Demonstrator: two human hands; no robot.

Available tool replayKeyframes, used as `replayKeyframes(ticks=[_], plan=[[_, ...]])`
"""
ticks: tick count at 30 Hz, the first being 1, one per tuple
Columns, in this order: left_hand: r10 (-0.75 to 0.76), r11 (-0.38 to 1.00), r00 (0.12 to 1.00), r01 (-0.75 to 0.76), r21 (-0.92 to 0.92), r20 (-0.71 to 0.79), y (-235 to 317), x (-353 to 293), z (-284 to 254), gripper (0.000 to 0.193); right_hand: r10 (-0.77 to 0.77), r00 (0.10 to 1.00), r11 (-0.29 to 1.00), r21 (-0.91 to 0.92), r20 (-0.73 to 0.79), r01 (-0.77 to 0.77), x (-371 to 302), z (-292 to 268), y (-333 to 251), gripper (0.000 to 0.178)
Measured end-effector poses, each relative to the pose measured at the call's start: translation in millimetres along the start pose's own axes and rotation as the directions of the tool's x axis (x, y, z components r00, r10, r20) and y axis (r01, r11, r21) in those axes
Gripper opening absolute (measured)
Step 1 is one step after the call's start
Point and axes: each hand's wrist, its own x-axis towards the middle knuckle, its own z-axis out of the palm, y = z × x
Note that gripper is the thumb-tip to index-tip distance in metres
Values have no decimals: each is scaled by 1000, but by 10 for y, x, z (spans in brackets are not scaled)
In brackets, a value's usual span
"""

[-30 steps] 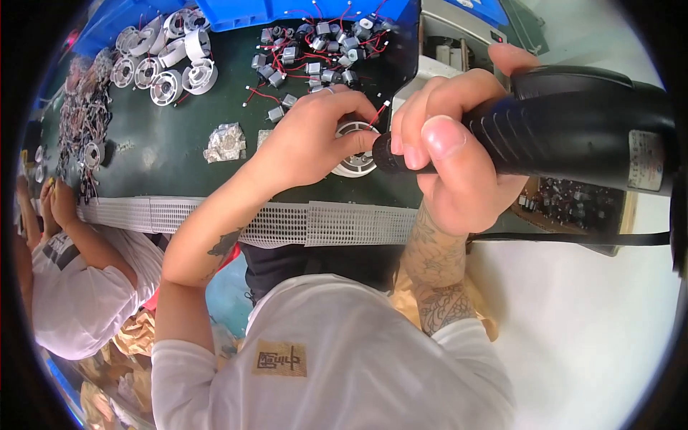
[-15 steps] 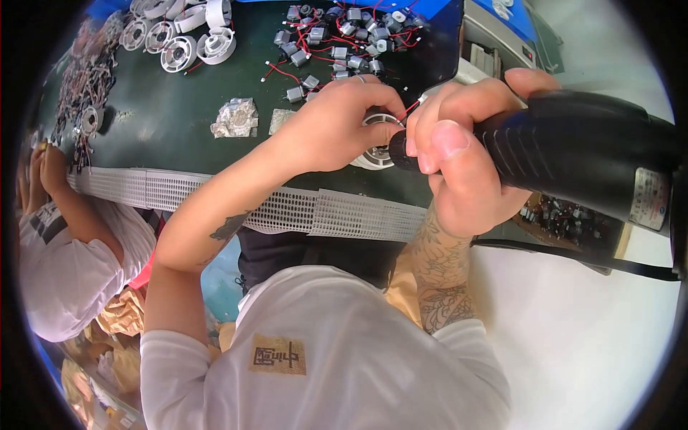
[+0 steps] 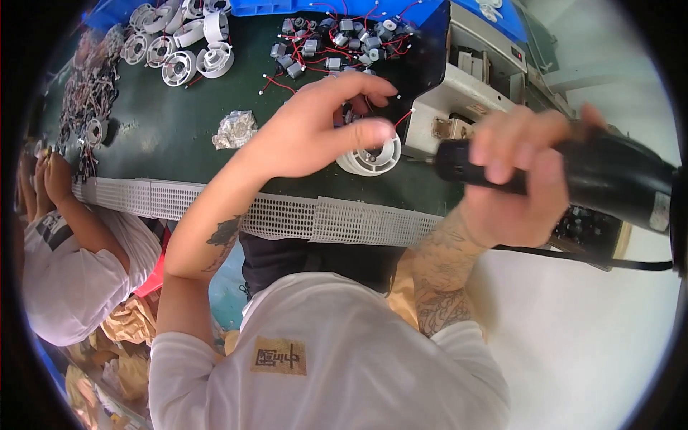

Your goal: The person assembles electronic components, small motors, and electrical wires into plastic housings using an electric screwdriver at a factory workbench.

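Note:
My left hand (image 3: 319, 122) is at a white round plastic housing (image 3: 373, 163) with a spoked rim, on the dark green bench. Its thumb lies across the housing's top and the other fingers curl behind, round the part. A motor partly shows between thumb and fingers, and a red wire with a white plug sticks out on the right. My right hand (image 3: 516, 175) is wrapped round a black electric screwdriver (image 3: 609, 172), blurred by motion. The screwdriver lies nearly level, its thin bit pointing left towards the housing but apart from it.
Several small grey motors (image 3: 333, 63) with red wires lie at the back; white housings (image 3: 179, 68) sit further left. A crumpled foil-like packet (image 3: 235, 129), a wire heap (image 3: 89, 79) and a beige machine (image 3: 459, 100) flank my hands. White perforated strips (image 3: 344, 217) line the front edge. Another person's hand (image 3: 57, 175) works at left.
My right hand has drawn the screwdriver to the right, away from the housing, whose rim shows more now. My left fingers have spread somewhat around the part.

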Motion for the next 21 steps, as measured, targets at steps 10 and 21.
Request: replayKeyframes(ticks=[10, 21], plan=[[20, 920, 870, 177, 350, -493, 103, -32, -568, 66, 79, 962, 997, 18, -262, -77, -108, -295, 64, 63], [475, 593, 803, 9, 805, -360, 217, 1336, -1212, 61, 251, 928, 966, 3, -276, -260, -256, -277, 53, 60]])
